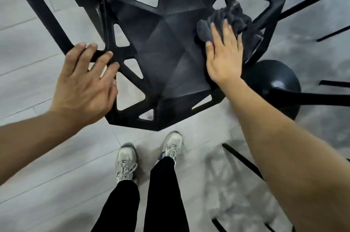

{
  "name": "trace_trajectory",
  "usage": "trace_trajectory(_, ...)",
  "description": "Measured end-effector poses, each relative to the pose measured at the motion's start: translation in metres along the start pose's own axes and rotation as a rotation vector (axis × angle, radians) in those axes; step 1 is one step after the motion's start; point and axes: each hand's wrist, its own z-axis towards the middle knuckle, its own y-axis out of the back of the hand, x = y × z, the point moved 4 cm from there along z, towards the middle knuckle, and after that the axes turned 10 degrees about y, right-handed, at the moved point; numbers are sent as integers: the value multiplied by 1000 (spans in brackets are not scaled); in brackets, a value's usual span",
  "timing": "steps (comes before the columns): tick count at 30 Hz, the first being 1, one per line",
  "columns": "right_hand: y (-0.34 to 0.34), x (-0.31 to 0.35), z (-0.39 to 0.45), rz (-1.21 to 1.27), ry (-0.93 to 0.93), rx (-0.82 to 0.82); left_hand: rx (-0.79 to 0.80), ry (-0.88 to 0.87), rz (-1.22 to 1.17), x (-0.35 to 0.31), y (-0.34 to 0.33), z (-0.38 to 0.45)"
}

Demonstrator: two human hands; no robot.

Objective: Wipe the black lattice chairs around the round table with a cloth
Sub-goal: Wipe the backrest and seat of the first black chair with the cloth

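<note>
Mid-wipe on one black lattice chair (166, 45), seen from above with the person standing at its front edge. Right hand (223, 55) lies flat, fingers straight, pressing a dark grey cloth (233, 19) onto the right side of the seat near the rim. Cloth is bunched ahead of the fingertips, and part of it seems to hang through or over the lattice edge. Left hand (85, 83) curls its fingers around a strut on the seat's left rim, thumb tucked under, steadying the chair. Progress, my read: seat is partly done at best. The centre panel looks dull and streaky, but I can't tell wiped from unwiped on black plastic. Backrest, legs and the other chairs presumably remain. Hidden or unclear: the round tabletop isn't visible, only a black domed base (274, 83) by the right forearm, probably the table's foot. Thin black legs (244, 159) at right may belong to other chairs, cropped by the frame. Top of this chair is cut off. The grey rug (322, 57) is blurred.
</note>
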Motion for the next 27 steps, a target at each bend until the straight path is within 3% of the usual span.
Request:
trace_trajectory(5,-17,143,-105,201,192,-19,6,-6,22,1,-2,-1)
trace_trajectory(7,-19,180,-140,321,158,-21,10,-12,36,1,-2,-2)
trace_trajectory(9,-21,175,-139,362,251,-22,-2,-19,52,2,-1,-3)
trace_trajectory(11,-23,140,-125,222,383,-8,-1,-30,60,0,-1,-3)
trace_trajectory(12,-24,117,-112,152,359,-32,-2,-27,64,0,0,-3)
trace_trajectory(16,-19,68,-71,84,-133,-134,25,-21,70,1,-1,-3)
trace_trajectory(19,-22,117,-91,158,-118,-180,35,-19,72,2,0,-3)
trace_trajectory(21,-27,178,-127,310,-30,-200,33,-16,64,2,0,-3)
trace_trajectory(23,-25,230,-159,501,-61,-194,26,-18,48,1,-2,-3)
trace_trajectory(25,-19,248,-166,567,-53,-216,7,-16,49,3,-2,-4)
trace_trajectory(27,-18,223,-155,484,119,-244,-14,-19,49,0,-4,-5)
